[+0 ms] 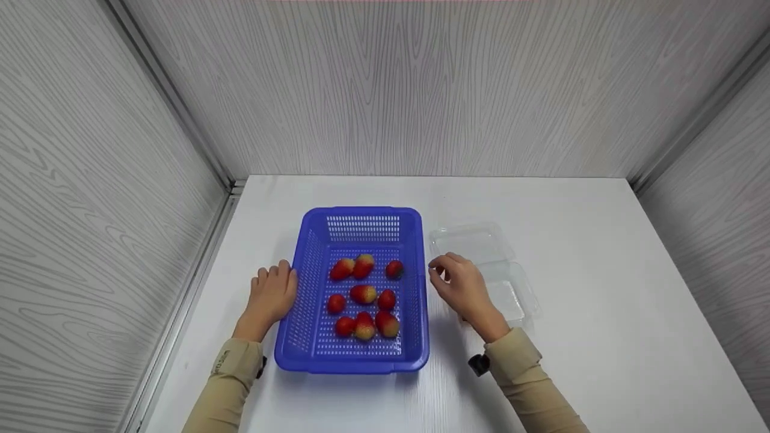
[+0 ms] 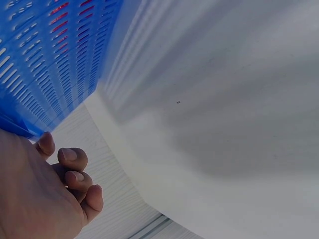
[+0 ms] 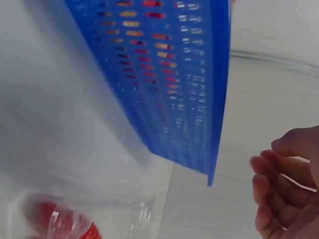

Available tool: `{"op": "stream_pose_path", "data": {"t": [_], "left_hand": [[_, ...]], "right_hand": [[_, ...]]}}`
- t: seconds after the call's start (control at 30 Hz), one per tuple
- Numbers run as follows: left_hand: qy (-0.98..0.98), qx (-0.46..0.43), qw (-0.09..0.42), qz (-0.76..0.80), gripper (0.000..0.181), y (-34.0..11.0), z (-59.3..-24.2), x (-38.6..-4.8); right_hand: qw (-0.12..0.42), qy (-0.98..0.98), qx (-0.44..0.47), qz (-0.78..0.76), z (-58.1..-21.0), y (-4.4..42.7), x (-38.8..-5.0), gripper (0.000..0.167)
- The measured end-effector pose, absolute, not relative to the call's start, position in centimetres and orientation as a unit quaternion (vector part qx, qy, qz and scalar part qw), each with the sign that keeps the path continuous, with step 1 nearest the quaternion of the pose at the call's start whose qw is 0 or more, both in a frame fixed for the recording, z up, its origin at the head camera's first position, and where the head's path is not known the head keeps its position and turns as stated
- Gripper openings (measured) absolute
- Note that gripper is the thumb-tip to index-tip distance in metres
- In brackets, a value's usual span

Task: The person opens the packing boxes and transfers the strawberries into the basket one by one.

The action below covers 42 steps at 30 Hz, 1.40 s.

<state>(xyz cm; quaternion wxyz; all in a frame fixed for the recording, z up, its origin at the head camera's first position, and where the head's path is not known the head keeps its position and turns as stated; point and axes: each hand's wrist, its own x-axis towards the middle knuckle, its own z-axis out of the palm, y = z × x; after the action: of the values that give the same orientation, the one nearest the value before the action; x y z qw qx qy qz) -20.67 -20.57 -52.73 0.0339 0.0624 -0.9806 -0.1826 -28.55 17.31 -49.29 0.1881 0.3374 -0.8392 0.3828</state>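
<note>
Several red strawberries [image 1: 363, 294], some with pale yellow ends, lie spread over the floor of a blue perforated plastic basket [image 1: 352, 365]. At the basket's left rim rests my left hand [image 1: 274, 294]; in the left wrist view its fingers [image 2: 75, 158] are loosely bent, with nothing seen in them. My right hand [image 1: 462, 288] hovers just right of the basket, fingers bent and nothing between them. Below that hand an open clear plastic clamshell box [image 1: 526, 288] is partly covered. Red fruit [image 3: 89, 231] shows through clear plastic in the right wrist view.
A white table [image 1: 613, 337] carries the basket and the box. Grey wood-grain panels [image 1: 421, 90] rise behind it and at both sides. The clamshell's lid [image 1: 472, 240] lies folded back toward the rear panel.
</note>
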Motion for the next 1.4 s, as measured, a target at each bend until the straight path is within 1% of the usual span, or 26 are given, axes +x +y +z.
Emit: {"op": "stream_pose_path", "data": {"t": [0.17, 0.33, 0.43, 0.57, 0.7, 0.9, 1.1, 1.4], "left_hand": [[-0.980, 0.063, 0.033, -0.185, 0.032, -20.5, -52.6, -20.7], [-0.980, 0.064, 0.032, -0.185, 0.031, -20.5, -52.6, -20.6], [-0.980, 0.065, 0.040, -0.185, 0.030, -20.4, -52.6, -20.6], [-0.980, 0.060, 0.045, -0.187, 0.029, -20.4, -52.6, -20.8], [-0.980, 0.060, 0.043, -0.185, 0.029, -20.4, -52.5, -20.9], [-0.979, 0.061, 0.040, -0.191, 0.029, -20.4, -52.6, -20.8], [-0.979, 0.061, 0.035, -0.193, 0.031, -20.5, -52.7, -20.7], [-0.978, 0.062, 0.035, -0.194, 0.030, -20.6, -52.7, -20.6]], "right_hand": [[0.169, -0.812, 0.365, 0.422, -50.8, 20.4, -30.0, 0.018], [0.144, -0.816, 0.364, 0.426, -52.7, 23.1, -30.1, 0.024], [0.112, -0.822, 0.375, 0.414, -54.1, 24.3, -29.9, 0.024], [0.059, -0.841, 0.384, 0.378, -55.8, 25.5, -29.5, 0.030], [0.028, -0.855, 0.386, 0.345, -56.7, 26.2, -29.3, 0.036], [0.017, -0.871, 0.354, 0.340, -57.3, 26.3, -29.2, 0.033], [0.018, -0.889, 0.323, 0.325, -57.9, 26.2, -29.1, 0.035], [0.020, -0.893, 0.290, 0.343, -57.8, 26.0, -29.0, 0.034]]}}
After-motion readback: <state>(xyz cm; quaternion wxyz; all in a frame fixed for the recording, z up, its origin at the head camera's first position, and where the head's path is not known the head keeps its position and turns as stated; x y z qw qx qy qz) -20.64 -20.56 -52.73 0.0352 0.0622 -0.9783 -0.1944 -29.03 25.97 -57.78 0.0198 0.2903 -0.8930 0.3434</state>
